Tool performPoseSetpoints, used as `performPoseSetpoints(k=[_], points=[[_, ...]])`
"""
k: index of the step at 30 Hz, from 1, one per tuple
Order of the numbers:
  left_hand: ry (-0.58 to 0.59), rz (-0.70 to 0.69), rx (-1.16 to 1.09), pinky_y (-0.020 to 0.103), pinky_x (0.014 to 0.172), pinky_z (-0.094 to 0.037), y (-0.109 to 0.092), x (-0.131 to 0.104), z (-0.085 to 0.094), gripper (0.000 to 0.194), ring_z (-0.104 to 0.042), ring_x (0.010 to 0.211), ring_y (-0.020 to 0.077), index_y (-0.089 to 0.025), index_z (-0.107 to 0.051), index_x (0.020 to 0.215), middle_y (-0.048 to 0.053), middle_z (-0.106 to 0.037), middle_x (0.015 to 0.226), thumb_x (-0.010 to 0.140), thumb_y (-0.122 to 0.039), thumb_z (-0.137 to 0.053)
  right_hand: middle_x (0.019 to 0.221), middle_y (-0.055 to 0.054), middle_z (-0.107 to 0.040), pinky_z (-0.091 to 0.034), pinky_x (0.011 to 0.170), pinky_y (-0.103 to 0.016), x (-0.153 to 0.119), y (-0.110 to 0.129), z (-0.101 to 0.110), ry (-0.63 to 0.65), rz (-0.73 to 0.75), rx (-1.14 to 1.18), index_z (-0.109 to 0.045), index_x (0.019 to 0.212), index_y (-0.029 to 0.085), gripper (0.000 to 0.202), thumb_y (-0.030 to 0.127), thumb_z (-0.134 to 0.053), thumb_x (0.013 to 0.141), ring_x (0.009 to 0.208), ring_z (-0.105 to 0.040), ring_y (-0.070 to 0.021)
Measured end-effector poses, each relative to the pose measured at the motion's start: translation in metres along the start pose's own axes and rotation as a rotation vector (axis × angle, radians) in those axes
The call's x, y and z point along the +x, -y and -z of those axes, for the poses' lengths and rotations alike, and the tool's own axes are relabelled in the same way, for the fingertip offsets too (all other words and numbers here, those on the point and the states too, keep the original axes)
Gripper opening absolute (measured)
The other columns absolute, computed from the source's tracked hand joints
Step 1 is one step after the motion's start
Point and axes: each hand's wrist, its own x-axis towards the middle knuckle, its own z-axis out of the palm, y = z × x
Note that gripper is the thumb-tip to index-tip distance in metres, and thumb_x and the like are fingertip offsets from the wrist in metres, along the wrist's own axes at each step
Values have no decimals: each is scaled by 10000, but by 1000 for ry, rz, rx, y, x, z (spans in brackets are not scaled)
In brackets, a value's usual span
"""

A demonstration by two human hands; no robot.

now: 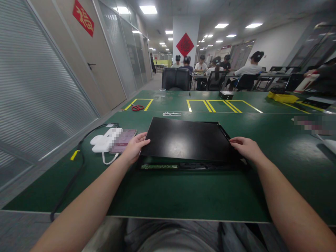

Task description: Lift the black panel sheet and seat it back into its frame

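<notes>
A flat, glossy black screen panel (181, 138) lies tilted over a shallow black housing (223, 128), shifted a little to the left of it. The panel's left side is raised, and my left hand (135, 147) pinches that edge with the thumb on top. At the right edge, my right hand (244, 145) has its fingers closed around the rim; whether they also grip the housing there cannot be told. Along the near side of the housing, a green circuit board strip (159, 167) shows below the panel. The panel covers the rest of the inside.
Left on the green table (189, 196) are a phone (126, 138), a white device (105, 140) and a black cable (83, 157). Beyond lie red-handled scissors (138, 107), small white pieces (172, 114), a plastic cup (162, 92) and yellow tape lines. Several people sit farther back.
</notes>
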Motion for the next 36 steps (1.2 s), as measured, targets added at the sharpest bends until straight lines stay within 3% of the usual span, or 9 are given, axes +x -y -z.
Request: performPoseSetpoints(k=[8,14,22,31,36], points=[[-7,-5,-10,277,816,-645,2,2,1,475,-796,918,208,-143,-715,1091,85,-831,1023,645,-27,-831,923,-69,-817,-572,905,-407,0,1,2,19,-8,32,-840,968,240,295,348,-657,763,855,-752,-264],[-12,-17,21,349,896,-645,3,3,3,486,-793,1027,266,-155,-705,1073,97,-825,1031,621,-47,-849,888,-63,-820,-578,870,-408,1,-3,0,8,29,44,-837,939,247,289,370,-663,745,830,-757,-267],[17,-30,42,344,925,-641,5,4,3,463,-792,990,233,-156,-733,1113,98,-832,1099,671,-72,-843,922,-63,-820,-563,934,-416,-3,5,4,17,0,13,-842,947,248,269,341,-661,771,915,-761,-282],[47,-85,109,443,1093,-575,-1,1,5,508,-709,1266,333,-176,-793,1118,127,-801,1243,629,-180,-929,925,-61,-816,-577,910,-419,-3,5,5,12,-3,-4,-838,923,257,237,336,-680,766,905,-757,-285],[-70,-228,376,499,1236,-430,2,8,14,437,-524,1489,379,-204,-829,1002,147,-674,1470,588,-269,-953,934,-71,-818,-581,891,-437,0,0,4,30,-10,12,-835,947,257,257,348,-678,765,889,-760,-294]])
